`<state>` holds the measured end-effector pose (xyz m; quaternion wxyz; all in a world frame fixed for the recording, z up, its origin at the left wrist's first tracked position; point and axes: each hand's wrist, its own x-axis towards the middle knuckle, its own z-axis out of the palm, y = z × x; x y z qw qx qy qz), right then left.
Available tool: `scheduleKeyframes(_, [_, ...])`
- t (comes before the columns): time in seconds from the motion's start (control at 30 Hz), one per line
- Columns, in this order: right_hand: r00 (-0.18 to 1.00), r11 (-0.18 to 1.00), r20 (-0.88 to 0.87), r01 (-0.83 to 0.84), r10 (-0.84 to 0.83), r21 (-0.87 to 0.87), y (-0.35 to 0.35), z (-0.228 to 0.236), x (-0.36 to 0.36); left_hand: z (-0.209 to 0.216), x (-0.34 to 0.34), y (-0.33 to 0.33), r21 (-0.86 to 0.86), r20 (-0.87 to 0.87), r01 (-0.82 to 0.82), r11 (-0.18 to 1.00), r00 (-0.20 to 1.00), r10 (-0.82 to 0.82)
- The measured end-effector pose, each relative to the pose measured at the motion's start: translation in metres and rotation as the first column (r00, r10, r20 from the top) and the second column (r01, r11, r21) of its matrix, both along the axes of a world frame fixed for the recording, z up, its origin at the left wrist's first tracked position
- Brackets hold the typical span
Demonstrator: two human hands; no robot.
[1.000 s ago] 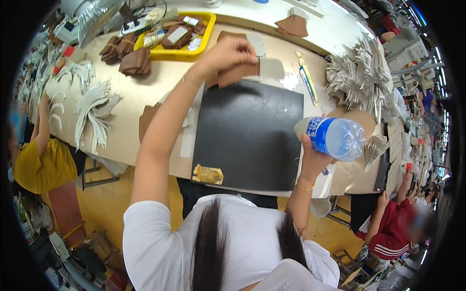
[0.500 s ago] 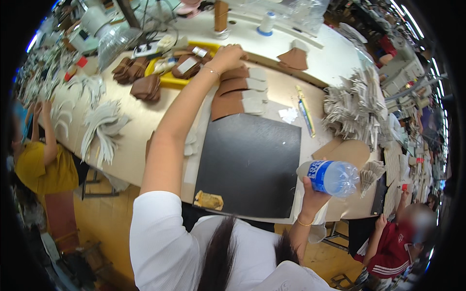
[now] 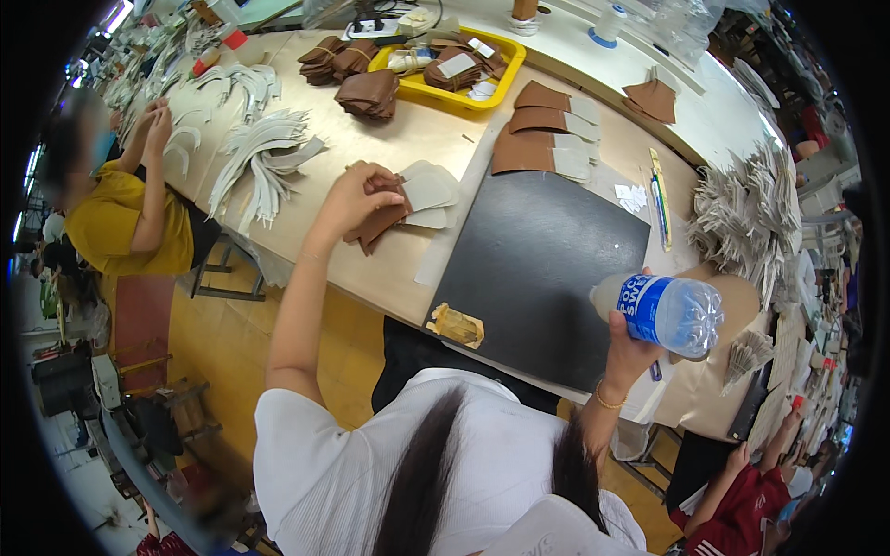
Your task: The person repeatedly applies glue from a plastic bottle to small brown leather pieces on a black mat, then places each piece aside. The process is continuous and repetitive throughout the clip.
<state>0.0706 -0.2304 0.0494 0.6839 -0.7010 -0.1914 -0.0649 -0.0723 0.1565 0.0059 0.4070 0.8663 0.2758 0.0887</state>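
1. At the near left corner of the black mat [image 3: 538, 250] lies a yellowish taped block [image 3: 456, 326]; a sleeve brushing it could push it off.
2. Over the mat's right edge, the right hand [image 3: 635, 350] is closed around a clear bottle [image 3: 666, 313] with a blue label, tipped almost flat. Its mouth is hard to make out; if uncapped, a squeeze could drip onto the mat.
3. Left of the mat, toward the near edge of the table [image 3: 436, 130], the left hand [image 3: 366, 199] curls over brown pieces [image 3: 377, 226] with pale tabs [image 3: 432, 188]. I cannot tell whether it pinches one or several; a grip on two at once could drag the pile askew.
4. Along the mat's far left edge, three more brown pieces [image 3: 521, 155] overlap; a careless reach could shift their spacing.
5. Near the table's far edge stands a yellow tray [image 3: 513, 82].
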Motion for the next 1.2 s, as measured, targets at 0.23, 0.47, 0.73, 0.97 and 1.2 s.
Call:
scheduleKeyframes(0.23, [0.998,0.998,-0.043,-0.050,0.048,-0.042,-0.013,-0.009,-0.011,-0.006,-0.014,-0.039,0.322,0.165,-0.050,0.946,0.986,-0.004])
scheduleKeyframes(0.47, [0.999,0.999,0.039,-0.032,0.034,-0.037,-0.022,-0.015,-0.007,0.020,-0.021,-0.049,0.400,0.141,-0.047,0.915,0.990,-0.011])
scheduleKeyframes(0.73, [0.999,0.991,0.034,0.030,-0.034,0.131,-0.018,0.002,0.000,0.060,0.049,-0.126,-0.459,0.131,0.384,0.801,0.921,-0.366])
scheduleKeyframes(0.97, [0.995,0.992,-0.066,-0.064,0.071,0.111,-0.010,-0.013,-0.012,-0.008,0.096,-0.181,-0.416,-0.189,0.522,0.745,0.751,-0.632])
scheduleKeyframes(1.2, [0.954,0.900,-0.064,-0.298,0.293,-0.318,0.006,-0.023,-0.039,-0.003,0.095,-0.181,-0.448,-0.250,0.462,0.765,0.757,-0.604])
